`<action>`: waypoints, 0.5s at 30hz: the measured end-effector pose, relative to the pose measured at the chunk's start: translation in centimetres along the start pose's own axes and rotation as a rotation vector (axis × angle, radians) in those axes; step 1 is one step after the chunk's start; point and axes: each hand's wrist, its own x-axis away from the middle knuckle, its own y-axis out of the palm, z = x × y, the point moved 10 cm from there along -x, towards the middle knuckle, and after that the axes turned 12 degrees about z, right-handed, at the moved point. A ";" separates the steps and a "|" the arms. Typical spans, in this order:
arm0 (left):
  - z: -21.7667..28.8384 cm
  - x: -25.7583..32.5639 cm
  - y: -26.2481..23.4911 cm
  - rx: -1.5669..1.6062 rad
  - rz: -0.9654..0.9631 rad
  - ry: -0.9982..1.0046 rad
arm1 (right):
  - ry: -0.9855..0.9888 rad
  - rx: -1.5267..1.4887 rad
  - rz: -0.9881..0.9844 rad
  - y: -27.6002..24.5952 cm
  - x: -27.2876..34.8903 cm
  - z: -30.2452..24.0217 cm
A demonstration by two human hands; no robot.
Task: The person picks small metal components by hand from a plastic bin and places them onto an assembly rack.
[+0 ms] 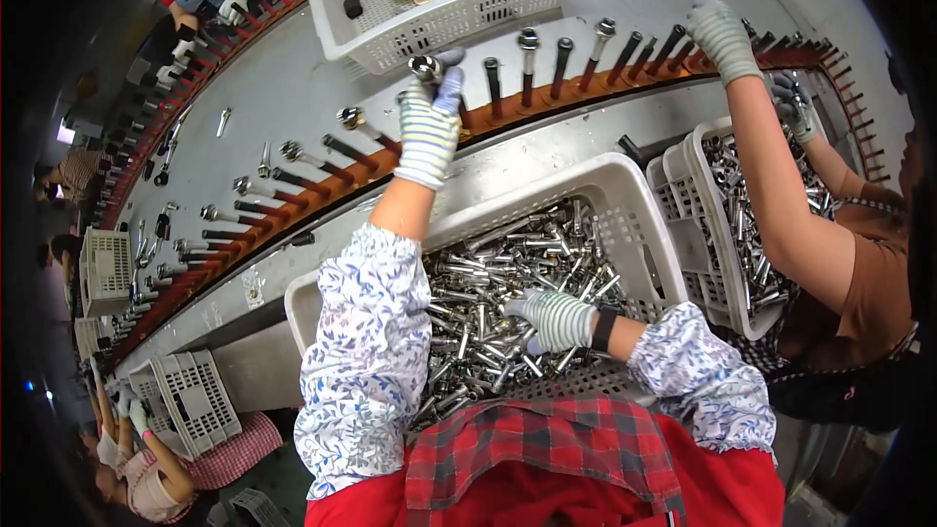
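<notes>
My left hand (427, 132), in a striped glove, is raised at the row of upright posts, its fingers closed around a shiny chrome part with a round head (426, 67). My right hand (560, 320), in a matching glove, reaches down into a grey plastic basket (644, 224) close to my body. Its curled fingers touch the heap of small chrome metal pieces (488, 303); what lies between them is hidden. Black-tipped posts (493, 83) stand along an orange-brown track (508, 117). Several carry chrome round-headed parts (528, 44).
At right a co-worker's gloved hand (720, 31) reaches to the posts, beside another basket of chrome pieces (698, 195). Beyond the track a white basket (468, 15) holds a small dish. Loose chrome parts (224, 122) lie on the grey table (283, 78). Other people work at left.
</notes>
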 end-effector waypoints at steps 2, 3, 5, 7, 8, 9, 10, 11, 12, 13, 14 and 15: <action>-3.4 -0.8 -1.4 -0.032 0.012 -0.067 | -0.016 -0.388 0.031 -1.2 0.6 -1.2; -4.9 -0.9 -2.4 -0.064 0.003 -0.112 | 0.087 -0.672 -0.018 -2.2 1.4 -1.9; -6.7 -0.2 -4.6 -0.132 -0.011 -0.140 | -0.256 -0.722 0.193 -6.3 2.4 -3.7; -7.2 -0.1 -6.4 -0.189 0.002 -0.214 | -0.408 -0.901 0.421 -9.6 3.6 -3.5; -5.4 0.2 -6.4 -0.193 -0.025 -0.204 | -0.118 -1.223 0.216 -9.3 3.5 -2.9; -3.8 1.0 -6.8 -0.313 -0.066 -0.247 | -0.004 -1.190 0.147 -7.9 3.1 -1.0; -2.7 2.3 -8.2 -0.325 0.015 -0.273 | 0.110 -1.146 0.139 -8.9 3.3 -0.6; -2.0 3.7 -9.0 -0.328 0.083 -0.300 | 0.231 -1.101 0.144 -9.8 3.8 -0.2; -0.4 5.3 -8.9 -0.299 0.125 -0.245 | 0.268 -1.271 0.179 -10.0 4.2 0.3; 1.5 7.3 -8.8 -0.268 0.165 -0.189 | 0.135 -1.444 0.229 -10.7 4.2 0.1; 3.8 9.4 -8.5 -0.312 0.085 -0.119 | 0.113 -1.489 0.244 -10.9 4.0 -0.4; 6.1 11.7 -8.2 -0.358 0.012 -0.050 | 0.092 -1.531 0.251 -11.0 3.8 -1.2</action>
